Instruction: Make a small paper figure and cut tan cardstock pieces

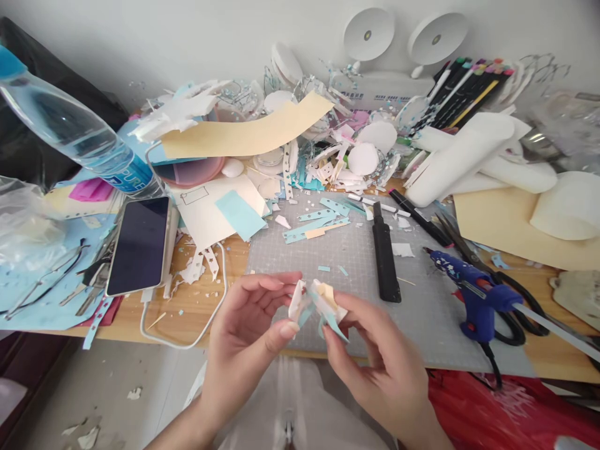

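Between both hands, above the front edge of the grey cutting mat [281, 262], is a small folded paper piece [323, 303] in white, light blue and cream. My left hand [255, 325] pinches its white left side between thumb and fingers. My right hand [379, 356] grips the cream and blue right side the same way. Whether it is one piece or two touching pieces I cannot tell. Light blue paper strips [323, 222] lie on the mat beyond the hands. A black capped cutter-like tool [385, 253] rests to their right.
A blue glue gun [473, 287] and black-handled scissors [510, 312] lie at the right. On the left are a phone [139, 244], its white cable [220, 300] and a leaning water bottle [79, 125]. Paper scraps, white discs and rolled paper [464, 156] crowd the back.
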`<state>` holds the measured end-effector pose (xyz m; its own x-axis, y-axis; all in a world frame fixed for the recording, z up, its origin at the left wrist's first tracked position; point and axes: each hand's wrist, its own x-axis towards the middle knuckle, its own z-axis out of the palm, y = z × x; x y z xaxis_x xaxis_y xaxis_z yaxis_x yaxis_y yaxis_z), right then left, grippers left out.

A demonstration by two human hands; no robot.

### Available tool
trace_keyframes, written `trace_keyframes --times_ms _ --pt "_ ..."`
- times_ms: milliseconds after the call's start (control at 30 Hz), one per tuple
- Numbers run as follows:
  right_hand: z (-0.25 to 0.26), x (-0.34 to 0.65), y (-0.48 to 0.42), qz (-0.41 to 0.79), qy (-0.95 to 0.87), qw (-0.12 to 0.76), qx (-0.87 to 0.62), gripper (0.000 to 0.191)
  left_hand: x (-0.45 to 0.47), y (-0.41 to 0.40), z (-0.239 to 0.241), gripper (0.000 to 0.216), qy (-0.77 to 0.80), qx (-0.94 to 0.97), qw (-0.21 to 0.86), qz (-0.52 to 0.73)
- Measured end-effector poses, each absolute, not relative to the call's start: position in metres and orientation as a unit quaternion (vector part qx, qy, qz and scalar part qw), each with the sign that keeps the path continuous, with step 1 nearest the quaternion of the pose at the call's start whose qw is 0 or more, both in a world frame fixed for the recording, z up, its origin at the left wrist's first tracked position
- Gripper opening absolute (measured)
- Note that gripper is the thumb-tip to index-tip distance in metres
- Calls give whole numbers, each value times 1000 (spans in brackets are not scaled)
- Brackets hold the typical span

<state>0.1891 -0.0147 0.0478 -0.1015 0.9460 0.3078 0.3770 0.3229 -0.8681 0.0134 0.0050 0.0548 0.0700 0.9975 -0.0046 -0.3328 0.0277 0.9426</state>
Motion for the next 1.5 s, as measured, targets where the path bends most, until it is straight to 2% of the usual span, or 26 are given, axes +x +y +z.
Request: trace_keyframes --times_ms 267,467,800,1200,1267,1400,1500 --pt "50 183 -9 312 -691 450 -472 45 24 1 50 31 433 474 511 572" --pt "48 177 -11 338 -679 452 -469 50 31 -2 44 33 453 520 450 568" --pt "49 169 -8 306 -695 464 -457 53 32 -4 42 31 503 534 387 559" --pt "37 168 -6 465 -549 525 -455 38 16 7 46 30 546 529 396 516" --pt "39 169 -6 489 -533 526 -447 37 11 10 47 31 539 531 424 498" --pt "43 171 -6 517 -520 527 -430 34 8 12 50 13 496 530 516 454" --pt "45 172 -5 526 -507 525 -436 32 9 10 53 6 488 523 528 457"
